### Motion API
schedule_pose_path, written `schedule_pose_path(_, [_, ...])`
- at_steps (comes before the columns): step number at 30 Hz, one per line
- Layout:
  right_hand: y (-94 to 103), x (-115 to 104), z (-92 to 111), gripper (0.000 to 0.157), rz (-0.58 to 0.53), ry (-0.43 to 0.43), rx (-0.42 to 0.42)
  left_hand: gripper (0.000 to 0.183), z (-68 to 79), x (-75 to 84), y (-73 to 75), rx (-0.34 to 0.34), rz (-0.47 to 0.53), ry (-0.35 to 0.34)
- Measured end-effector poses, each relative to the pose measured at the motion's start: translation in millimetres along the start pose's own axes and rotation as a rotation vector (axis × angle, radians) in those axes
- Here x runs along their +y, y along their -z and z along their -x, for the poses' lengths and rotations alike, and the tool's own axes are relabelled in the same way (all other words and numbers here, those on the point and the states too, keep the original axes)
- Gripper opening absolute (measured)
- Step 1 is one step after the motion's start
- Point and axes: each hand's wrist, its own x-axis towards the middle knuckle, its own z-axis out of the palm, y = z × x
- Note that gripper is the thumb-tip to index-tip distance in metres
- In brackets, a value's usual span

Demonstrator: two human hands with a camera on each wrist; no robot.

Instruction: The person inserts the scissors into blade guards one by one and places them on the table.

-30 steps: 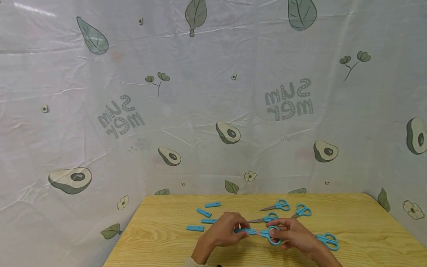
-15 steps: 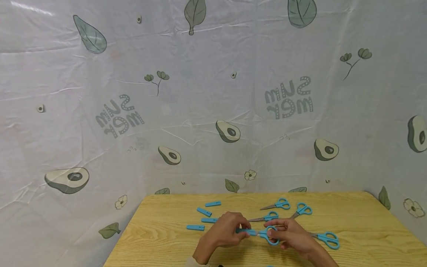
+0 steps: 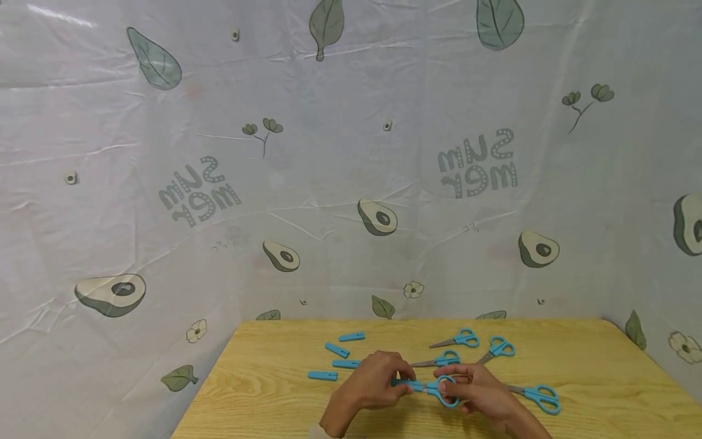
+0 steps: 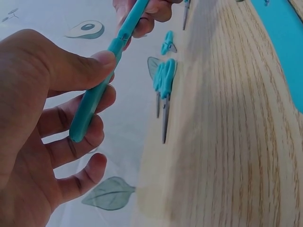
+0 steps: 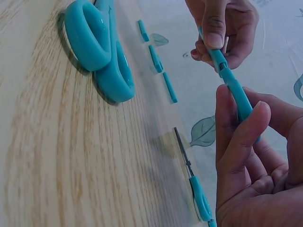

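My left hand (image 3: 375, 381) pinches a blue blade cover (image 4: 87, 113) between thumb and fingers, its other fingers bent loosely below. The cover encloses the blades of a pair of blue-handled scissors (image 5: 239, 94). My right hand (image 3: 482, 390) holds these scissors by the finger loops, thumb and fingers pinching the handle. In the head view, only a short bit of metal shows between cover and handle. Both hands are raised above the wooden table (image 3: 263, 396), as the wrist views show.
Several loose blue covers, one of them at the front (image 3: 322, 375), lie left of the hands. Several uncovered scissors lie beyond and to the right, including a pair (image 3: 532, 393) beside the right wrist. A printed curtain (image 3: 329, 152) hangs behind the table.
My right hand has shifted slightly left with the scissors, and the gap between cover and handle has narrowed. The left hand keeps its pinch on the cover.
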Motion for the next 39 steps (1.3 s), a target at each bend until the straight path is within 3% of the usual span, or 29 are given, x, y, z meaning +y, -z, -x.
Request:
schedule_pose_path(13, [-1.7, 2, 0, 0.045, -0.043, -0.002, -0.011, 0.014, 0.2, 2.5, -2.5, 0.015, -0.031, 0.010])
schedule_pose_path(23, [-5.6, 7, -3, 0.042, -0.011, 0.001, 0.020, 0.014, -1.3, 6.6, -6.1, 0.023, -0.095, 0.006])
schedule_pose_path(30, [-3.9, 10, -3, 0.040, -0.031, 0.008, -0.002, 0.014, -0.4, 8.5, -8.9, 0.007, -0.050, 0.041])
schedule_pose_path(39, [-3.3, 10, -2, 0.042, 0.003, -0.031, -0.006, 0.015, 1.5, 4.8, -11.7, -0.024, -0.024, 0.015])
